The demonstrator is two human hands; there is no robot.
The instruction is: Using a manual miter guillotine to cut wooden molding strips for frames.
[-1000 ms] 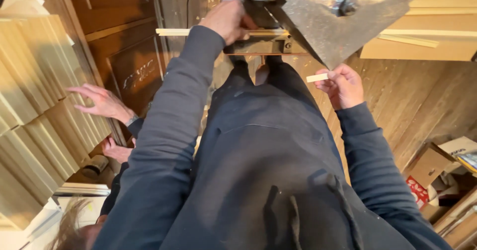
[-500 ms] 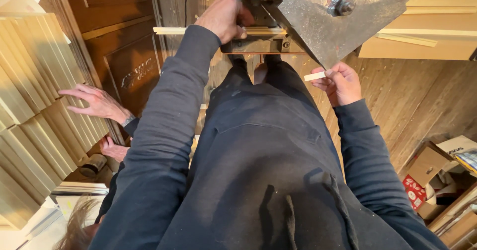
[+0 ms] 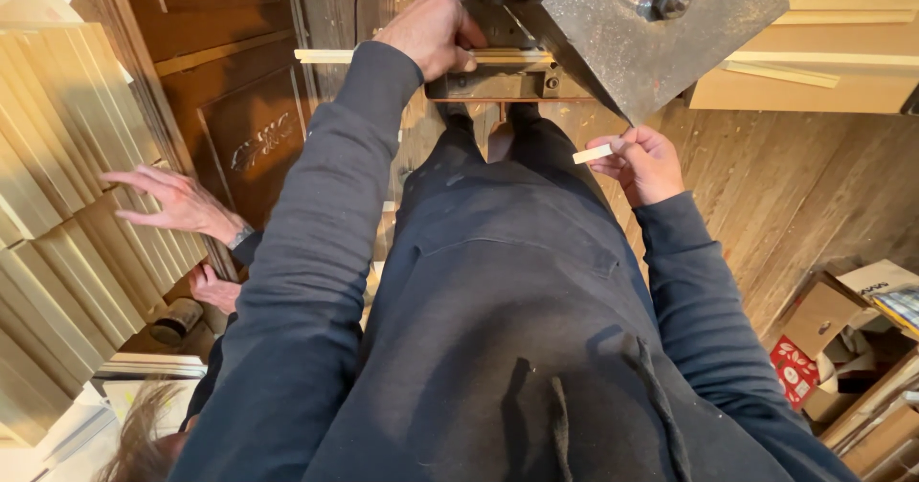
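At twelve o'clock in the head view we find the left hand (image 3: 436, 34) laid palm-down on a thin wooden strip (image 3: 330, 56), fingers curled over it and pressing it against the metal machine bed (image 3: 498, 85). That strip runs level from about eleven o'clock to the machine and passes under the hand. Just right of the hand hangs a grey steel plate (image 3: 632, 46) shaped like a downward wedge, with a large bolt (image 3: 667, 0) near its upper edge.

We record the right hand (image 3: 646, 164) at about one o'clock, below the tip of the plate and apart from it. Its thumb and fingers are pinched on a short pale wood offcut (image 3: 593, 155), which sticks out toward the left of the hand. Both sleeves and the hooded top (image 3: 517, 329) are dark.

At nine o'clock we note a second person's hand (image 3: 177, 202), fingers spread flat on a stack of pale boards (image 3: 67, 214) that leans along the left edge. A second hand of that person (image 3: 215, 289) shows lower down, beside what appears to be a small round tin (image 3: 175, 319); the view there is too dim to be sure. Behind these stands a dark brown panelled door (image 3: 249, 109). At four o'clock an open cardboard box (image 3: 833, 338) sits on the plank floor (image 3: 766, 185).
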